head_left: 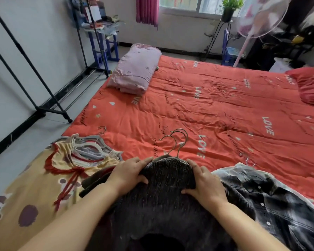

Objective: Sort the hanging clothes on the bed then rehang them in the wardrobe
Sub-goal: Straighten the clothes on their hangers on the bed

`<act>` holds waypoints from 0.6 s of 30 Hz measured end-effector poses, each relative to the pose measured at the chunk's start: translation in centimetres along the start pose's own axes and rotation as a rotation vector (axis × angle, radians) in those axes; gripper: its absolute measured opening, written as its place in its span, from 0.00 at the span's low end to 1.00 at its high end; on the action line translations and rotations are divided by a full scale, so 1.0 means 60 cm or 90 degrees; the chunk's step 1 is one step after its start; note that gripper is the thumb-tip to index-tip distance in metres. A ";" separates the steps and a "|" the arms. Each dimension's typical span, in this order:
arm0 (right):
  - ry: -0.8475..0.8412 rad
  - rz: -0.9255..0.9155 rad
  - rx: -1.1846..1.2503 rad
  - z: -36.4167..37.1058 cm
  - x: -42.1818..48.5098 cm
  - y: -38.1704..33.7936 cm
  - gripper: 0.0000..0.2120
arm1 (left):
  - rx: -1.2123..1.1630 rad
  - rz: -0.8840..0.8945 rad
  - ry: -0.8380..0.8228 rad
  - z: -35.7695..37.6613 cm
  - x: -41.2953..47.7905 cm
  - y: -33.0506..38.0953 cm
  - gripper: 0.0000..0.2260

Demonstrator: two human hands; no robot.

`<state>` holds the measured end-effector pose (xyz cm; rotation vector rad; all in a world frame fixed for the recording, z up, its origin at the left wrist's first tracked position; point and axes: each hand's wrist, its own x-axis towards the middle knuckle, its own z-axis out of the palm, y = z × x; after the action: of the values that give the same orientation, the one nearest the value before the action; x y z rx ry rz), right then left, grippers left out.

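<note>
On bed (207, 105), sweater (168, 180), left hand (129, 175), right hand (205, 185)

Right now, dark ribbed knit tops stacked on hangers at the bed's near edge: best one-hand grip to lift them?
Probably grip the metal hanger hooks at their necks, just beyond the collar of the dark ribbed knit tops, coming from above. They bunch together there, bare of cloth. Left hand and right hand hold the shoulders.

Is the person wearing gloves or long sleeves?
No. No sleeves show anywhere, right down to the picture's edge. The left hand and right hand have no gloves, rings, watch or bracelets.
</note>
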<state>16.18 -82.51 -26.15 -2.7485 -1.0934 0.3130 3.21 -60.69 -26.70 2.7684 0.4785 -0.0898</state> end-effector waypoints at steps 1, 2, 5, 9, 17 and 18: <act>-0.012 0.003 0.005 0.017 0.026 0.009 0.47 | -0.004 -0.008 -0.013 0.016 0.026 -0.010 0.34; -0.021 0.007 0.007 0.035 0.053 0.018 0.47 | -0.011 -0.014 -0.025 0.033 0.052 -0.020 0.34; -0.046 0.020 -0.007 0.083 0.123 0.043 0.46 | -0.022 -0.024 -0.059 0.078 0.125 -0.045 0.33; -0.083 0.042 -0.018 0.151 0.206 0.076 0.46 | -0.029 -0.029 -0.091 0.144 0.215 -0.081 0.33; -0.173 0.102 -0.081 0.342 0.306 0.119 0.48 | 0.066 -0.093 -0.177 0.346 0.314 -0.129 0.37; -0.195 0.106 -0.074 0.367 0.303 0.121 0.45 | 0.083 -0.088 -0.214 0.370 0.312 -0.129 0.38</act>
<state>28.23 -73.44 -51.47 -2.9716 -0.9729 0.7361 18.12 -55.22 -52.25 2.7603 0.5896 -0.6282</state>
